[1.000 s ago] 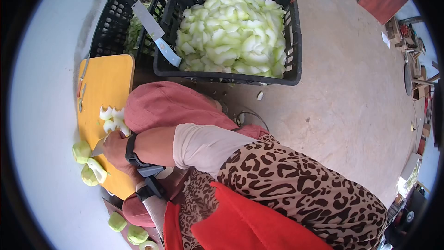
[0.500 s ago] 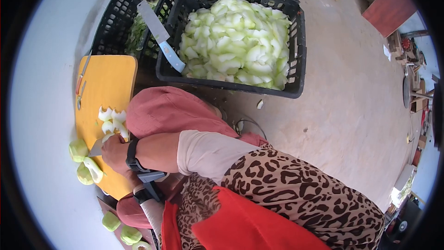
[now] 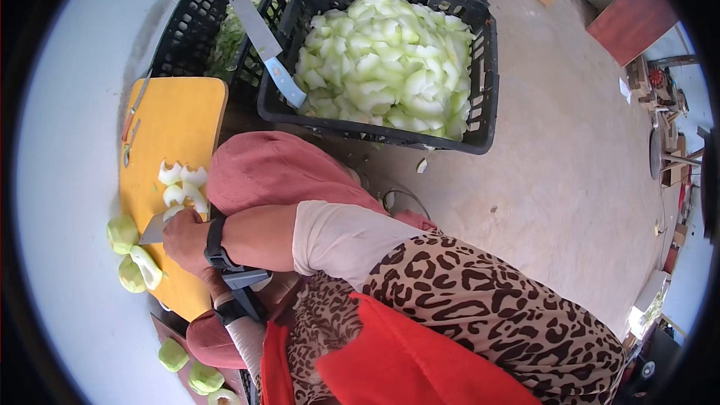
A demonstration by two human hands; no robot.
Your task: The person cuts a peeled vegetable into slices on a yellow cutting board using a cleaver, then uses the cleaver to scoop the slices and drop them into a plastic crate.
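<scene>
My right hand (image 3: 186, 241) is closed on a knife, whose wide blade (image 3: 152, 230) points left over the yellow cutting board (image 3: 176, 116). Curved white-green pieces (image 3: 181, 174) lie just above that hand on the board. Only a bit of my left hand (image 3: 213, 282) shows below my right hand; its fingers are hidden. By the board's left edge are a pale green peeled vegetable (image 3: 122, 234), a cut half (image 3: 145, 267) with its pale inside showing, and another green piece (image 3: 130, 276).
A black crate (image 3: 375, 133) holds a heap of pale green slices, with a blue-handled knife (image 3: 283, 81) across its left rim. Another crate (image 3: 180, 49) holds leafy scraps. Several green pieces (image 3: 172, 355) lie at lower left. A white wall (image 3: 67, 172) borders the board.
The whole view has shifted slightly, with the board and crates appearing a little higher. My right hand remains closed on the knife at nearly the same place on the board.
</scene>
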